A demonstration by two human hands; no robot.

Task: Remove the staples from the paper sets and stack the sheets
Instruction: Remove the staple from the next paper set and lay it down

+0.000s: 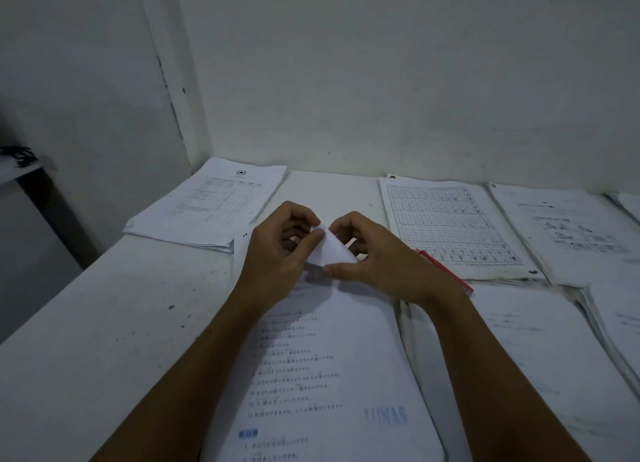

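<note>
Both my forearms reach forward over the printed paper set (322, 364) lying flat on the white table (104, 323); my left hand (277, 250) and right hand (377, 257) meet at its far corner, fingers curled, each pinching the folded-up corner flap (330, 250) between thumb and fingertips. The flap is thin white paper, creased into a raised triangle, staple not discernible. Just beyond the right wrist lies a red pen (446, 271), then a gridded worksheet (450, 226); far left, a loose sheet stack (214, 205) against the wall.
</note>
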